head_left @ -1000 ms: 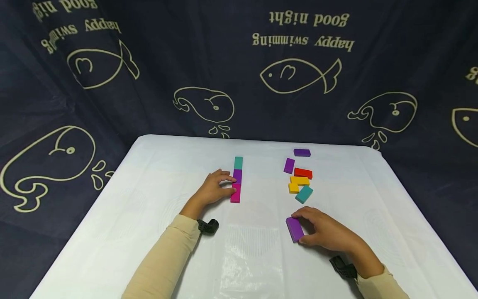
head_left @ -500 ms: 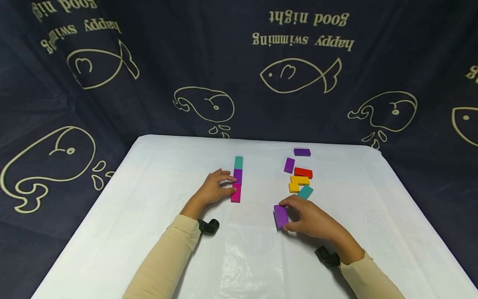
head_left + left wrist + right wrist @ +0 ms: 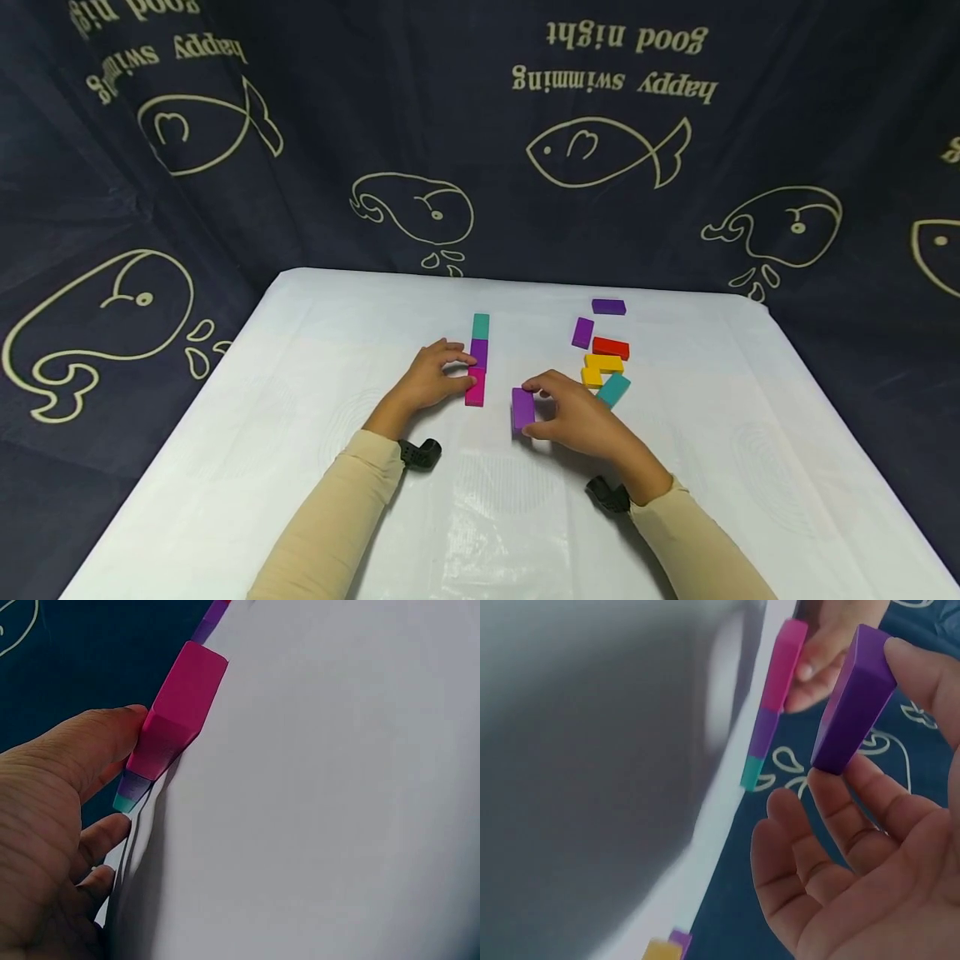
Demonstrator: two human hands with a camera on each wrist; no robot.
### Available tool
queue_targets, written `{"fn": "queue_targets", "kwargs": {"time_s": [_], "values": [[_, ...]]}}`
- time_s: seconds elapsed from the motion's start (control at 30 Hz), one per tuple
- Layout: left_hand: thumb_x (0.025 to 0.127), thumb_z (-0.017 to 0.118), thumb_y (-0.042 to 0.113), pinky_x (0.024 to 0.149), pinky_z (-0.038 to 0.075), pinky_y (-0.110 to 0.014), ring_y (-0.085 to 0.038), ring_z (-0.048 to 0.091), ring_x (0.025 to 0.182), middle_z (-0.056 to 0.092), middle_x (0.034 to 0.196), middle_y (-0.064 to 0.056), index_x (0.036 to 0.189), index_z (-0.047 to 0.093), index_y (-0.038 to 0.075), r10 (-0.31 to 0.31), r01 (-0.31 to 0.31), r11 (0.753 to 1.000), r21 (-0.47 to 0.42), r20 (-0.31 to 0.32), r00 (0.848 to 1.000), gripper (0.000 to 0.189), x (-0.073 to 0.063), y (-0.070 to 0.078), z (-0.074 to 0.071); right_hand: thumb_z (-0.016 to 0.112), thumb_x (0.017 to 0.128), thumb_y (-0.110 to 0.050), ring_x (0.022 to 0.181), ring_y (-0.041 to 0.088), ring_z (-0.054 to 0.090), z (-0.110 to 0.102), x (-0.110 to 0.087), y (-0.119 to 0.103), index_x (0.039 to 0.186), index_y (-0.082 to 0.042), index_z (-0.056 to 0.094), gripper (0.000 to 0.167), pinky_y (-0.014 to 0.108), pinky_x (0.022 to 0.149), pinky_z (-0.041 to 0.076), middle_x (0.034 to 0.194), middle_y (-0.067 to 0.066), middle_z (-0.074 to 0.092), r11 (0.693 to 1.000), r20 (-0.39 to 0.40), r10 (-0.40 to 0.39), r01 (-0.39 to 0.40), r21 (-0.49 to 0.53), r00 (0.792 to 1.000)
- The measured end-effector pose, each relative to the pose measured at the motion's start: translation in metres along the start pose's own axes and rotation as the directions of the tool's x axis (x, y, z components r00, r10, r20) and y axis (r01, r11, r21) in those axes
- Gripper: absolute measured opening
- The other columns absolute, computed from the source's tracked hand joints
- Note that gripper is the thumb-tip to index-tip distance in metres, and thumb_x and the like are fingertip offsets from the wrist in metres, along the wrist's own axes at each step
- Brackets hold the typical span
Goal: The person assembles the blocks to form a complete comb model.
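Observation:
My left hand [image 3: 433, 377] rests beside a straight row of blocks, with its thumb against the left side of the pink block [image 3: 475, 388] and a fingertip at the purple block [image 3: 478, 352] beyond it. A teal block [image 3: 481, 326] forms the far end of that row. Between thumb and fingertips, my right hand [image 3: 581, 414] pinches another purple block [image 3: 855, 697], held lengthwise just right of the row's near end. In the right wrist view, this block appears tilted, its long side facing the camera, and my other fingers are spread loosely below it.
To the right lie loose blocks: two purple ones [image 3: 608, 307] at the back, a red one [image 3: 611, 347], two yellow ones [image 3: 603, 363] and a teal one [image 3: 613, 389], partly behind my right hand. A white cloth [image 3: 360, 517] covers the table; a dark printed curtain [image 3: 480, 125] hangs behind.
My right hand has carried the purple block leftward and away from me, from the right side to near the row, turning it more in line. My left hand has stayed in place.

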State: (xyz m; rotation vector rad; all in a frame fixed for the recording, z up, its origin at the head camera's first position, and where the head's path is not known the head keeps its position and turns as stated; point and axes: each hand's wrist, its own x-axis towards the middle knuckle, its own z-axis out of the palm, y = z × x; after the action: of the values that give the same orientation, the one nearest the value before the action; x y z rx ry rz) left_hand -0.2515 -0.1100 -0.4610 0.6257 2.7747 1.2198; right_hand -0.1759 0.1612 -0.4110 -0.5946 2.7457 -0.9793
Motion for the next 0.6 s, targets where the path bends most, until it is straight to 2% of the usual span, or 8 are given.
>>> {"fn": "queue_targets", "kwargs": {"time_s": [0.17, 0.4, 0.6], "values": [[0.086, 0.077, 0.024, 0.119, 0.012, -0.054, -0.040, 0.027, 0.145, 0.054, 0.142, -0.015, 0.116, 0.072, 0.013, -0.010, 0.010, 1.000, 0.000, 0.000, 1.000, 0.033, 0.001, 0.000, 0.000, 0.086, 0.078, -0.027, 0.113, 0.020, 0.059, 0.010, 0.011, -0.010, 0.124, -0.018, 0.065, 0.052, 0.042, 0.098, 0.050, 0.121, -0.005, 0.061, 1.000, 0.001, -0.015, 0.015, 0.015, 1.000], [0.085, 0.078, 0.023, 0.117, 0.013, -0.059, -0.044, 0.030, 0.143, 0.055, 0.140, -0.017, 0.117, 0.072, 0.011, 0.023, -0.023, 0.999, 0.033, -0.012, 1.000, 0.034, 0.001, 0.000, 0.000, 0.085, 0.078, -0.026, 0.111, 0.022, 0.060, 0.021, 0.023, -0.023, 0.122, -0.016, 0.064, 0.050, 0.043, 0.097, 0.050, 0.120, -0.004, 0.062, 0.998, -0.008, -0.029, 0.029, 0.049, 1.000], [0.085, 0.078, 0.022, 0.117, 0.013, -0.059, -0.044, 0.029, 0.143, 0.055, 0.140, -0.018, 0.117, 0.072, 0.010, 0.032, -0.031, 0.999, 0.024, -0.015, 0.999, 0.034, 0.001, 0.000, 0.001, 0.085, 0.078, -0.026, 0.109, 0.022, 0.060, 0.031, 0.031, -0.032, 0.124, -0.013, 0.064, 0.053, 0.042, 0.097, 0.050, 0.120, -0.001, 0.062, 0.996, -0.010, -0.051, 0.051, 0.069, 0.999]]}}
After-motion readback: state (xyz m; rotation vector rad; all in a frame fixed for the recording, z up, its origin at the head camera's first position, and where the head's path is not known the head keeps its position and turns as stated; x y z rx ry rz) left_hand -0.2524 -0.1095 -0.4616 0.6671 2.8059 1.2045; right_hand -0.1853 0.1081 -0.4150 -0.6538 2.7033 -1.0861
